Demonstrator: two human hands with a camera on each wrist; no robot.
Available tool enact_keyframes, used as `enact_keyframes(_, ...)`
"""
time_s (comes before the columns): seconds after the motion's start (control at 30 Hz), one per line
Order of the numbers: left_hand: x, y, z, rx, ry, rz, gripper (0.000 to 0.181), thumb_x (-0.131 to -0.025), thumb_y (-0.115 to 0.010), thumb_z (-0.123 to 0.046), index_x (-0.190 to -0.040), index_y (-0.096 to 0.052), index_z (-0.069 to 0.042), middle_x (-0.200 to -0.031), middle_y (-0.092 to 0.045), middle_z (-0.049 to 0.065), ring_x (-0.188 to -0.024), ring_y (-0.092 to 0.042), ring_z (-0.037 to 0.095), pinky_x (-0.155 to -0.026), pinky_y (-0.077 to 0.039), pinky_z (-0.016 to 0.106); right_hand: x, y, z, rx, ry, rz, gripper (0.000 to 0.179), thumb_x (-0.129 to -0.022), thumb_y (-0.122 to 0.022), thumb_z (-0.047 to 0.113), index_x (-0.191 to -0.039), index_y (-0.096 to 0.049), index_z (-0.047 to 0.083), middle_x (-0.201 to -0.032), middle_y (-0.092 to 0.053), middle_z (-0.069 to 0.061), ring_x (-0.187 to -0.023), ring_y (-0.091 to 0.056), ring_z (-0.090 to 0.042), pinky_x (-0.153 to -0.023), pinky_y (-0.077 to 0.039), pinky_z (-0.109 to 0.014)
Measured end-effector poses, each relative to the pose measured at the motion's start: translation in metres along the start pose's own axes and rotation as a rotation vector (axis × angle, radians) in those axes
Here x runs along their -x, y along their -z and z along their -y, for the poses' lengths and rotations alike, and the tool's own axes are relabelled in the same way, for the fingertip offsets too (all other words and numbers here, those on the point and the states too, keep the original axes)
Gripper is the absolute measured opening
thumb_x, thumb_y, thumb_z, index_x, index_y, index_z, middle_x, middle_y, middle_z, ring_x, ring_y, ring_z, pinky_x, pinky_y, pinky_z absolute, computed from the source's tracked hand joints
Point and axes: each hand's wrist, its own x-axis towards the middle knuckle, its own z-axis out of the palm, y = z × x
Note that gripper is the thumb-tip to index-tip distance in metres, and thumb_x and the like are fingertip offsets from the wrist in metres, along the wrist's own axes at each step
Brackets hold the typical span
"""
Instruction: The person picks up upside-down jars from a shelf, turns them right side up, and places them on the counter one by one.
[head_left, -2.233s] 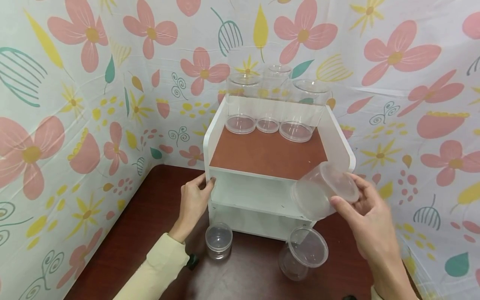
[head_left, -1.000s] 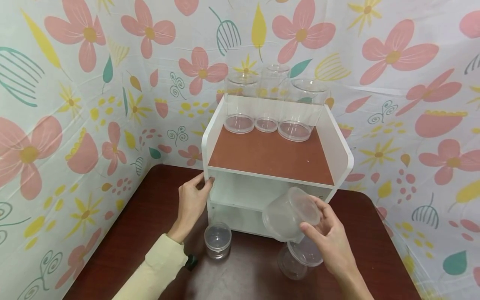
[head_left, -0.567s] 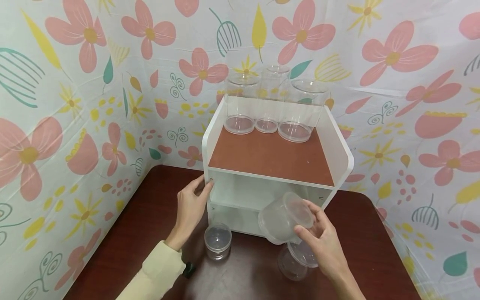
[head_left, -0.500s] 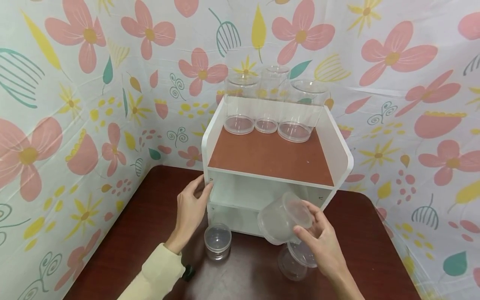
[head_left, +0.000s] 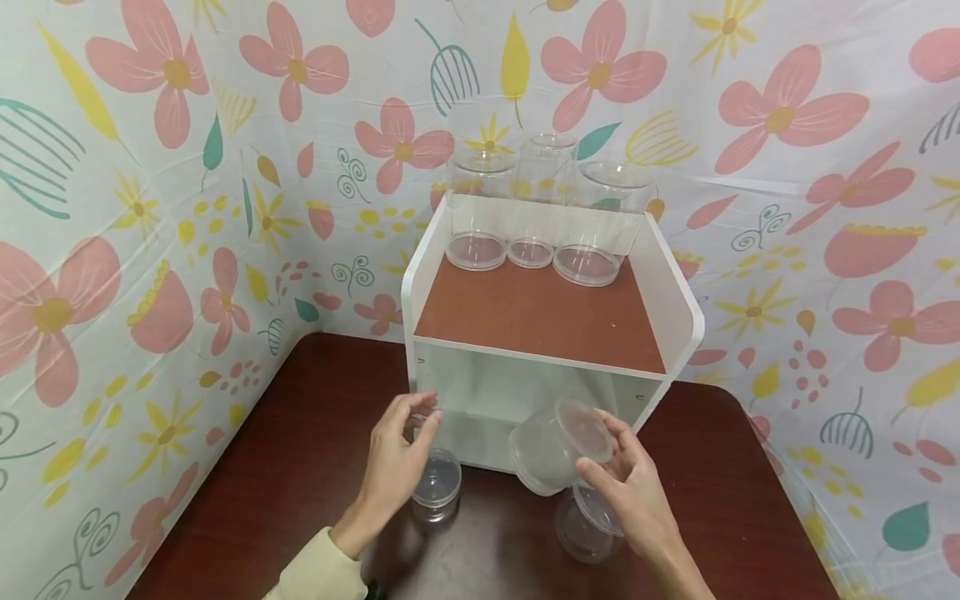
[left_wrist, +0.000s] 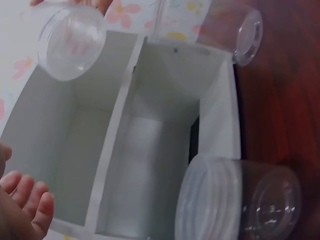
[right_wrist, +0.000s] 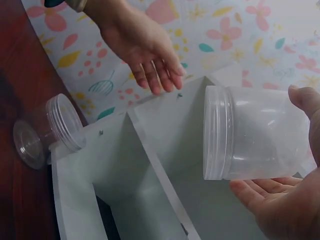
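Observation:
My right hand (head_left: pixel 630 492) grips a clear, slightly frosted plastic jar (head_left: pixel 551 450) by one end, thumb and fingers on opposite sides. The jar is tilted in the air before the white shelf unit (head_left: pixel 678 308); its ridged lid end (right_wrist: pixel 217 132) points away from that hand in the right wrist view. My left hand (head_left: pixel 397 458) hovers in front of the unit's left side, fingers loosely bent and holding nothing. Below it a small lidded clear jar (head_left: pixel 437 487) stands on the table. Partly hidden behind my right hand is another lidded clear jar (head_left: pixel 585 533).
Three clear jars, left (head_left: pixel 477 217), middle (head_left: pixel 531 208) and right (head_left: pixel 588 242), stand at the back of the brown top shelf (head_left: pixel 540 321). Two white compartments lie beneath it. Flowered cloth (head_left: pixel 300 167) hangs behind the dark red table (head_left: pixel 300 442).
My left hand has let go of the unit's left side panel and moved down and forward. My right hand has brought the jar left and lower, from beside the unit's right edge.

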Motion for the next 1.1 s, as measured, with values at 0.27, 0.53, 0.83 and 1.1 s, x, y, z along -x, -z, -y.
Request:
enact_keyframes(0.27, 0.018, -0.01, -0.001, 0.057, 0.029, 0.167, 0.035, -0.095, -0.075, -0.01, -0.129, -0.068, -0.003, -0.115, -0.07, 0.01, -0.095, -0.069, 0.017, -0.077, -0.059, 0.03, 0.002, -0.002, -0.005, -0.018, 0.01, 0.005, 0.061, -0.093, -0.063, -0.011, -0.149, -0.039, -0.007, -0.142, -0.054, 0.001, -0.113, -0.063, -0.009, -0.088, -0.055, -0.023)
enact_keyframes(0.53, 0.028, -0.017, -0.002, 0.071, 0.039, 0.318, 0.047, -0.096, -0.076, -0.019, -0.139, -0.062, -0.005, -0.128, -0.066, 0.008, -0.112, -0.064, 0.019, -0.089, -0.057, 0.039, 0.003, -0.004, -0.008, -0.007, -0.055, -0.005, 0.063, -0.094, -0.065, -0.008, -0.15, -0.038, -0.004, -0.148, -0.05, -0.007, -0.116, -0.062, -0.008, -0.091, -0.054, -0.022)
enact_keyframes(0.83, 0.036, -0.027, -0.003, 0.055, -0.002, 0.431, 0.061, -0.091, -0.081, -0.027, -0.143, -0.057, -0.007, -0.133, -0.063, 0.004, -0.116, -0.063, 0.021, -0.094, -0.054, 0.036, 0.005, -0.007, -0.011, 0.068, -0.125, -0.011, 0.063, -0.096, -0.068, 0.0, -0.152, -0.041, 0.002, -0.163, -0.031, -0.023, -0.112, -0.058, -0.004, -0.085, -0.052, -0.021)
enact_keyframes(1.1, 0.041, -0.034, -0.001, 0.108, 0.045, 0.518, 0.08, -0.088, -0.084, -0.032, -0.153, -0.044, -0.008, -0.141, -0.056, 0.002, -0.122, -0.06, 0.022, -0.099, -0.052, 0.038, 0.007, -0.013, -0.016, -0.063, -0.117, 0.032, 0.063, -0.096, -0.064, -0.005, -0.152, -0.033, -0.003, -0.157, -0.034, -0.024, -0.12, -0.059, -0.008, -0.091, -0.053, -0.023)
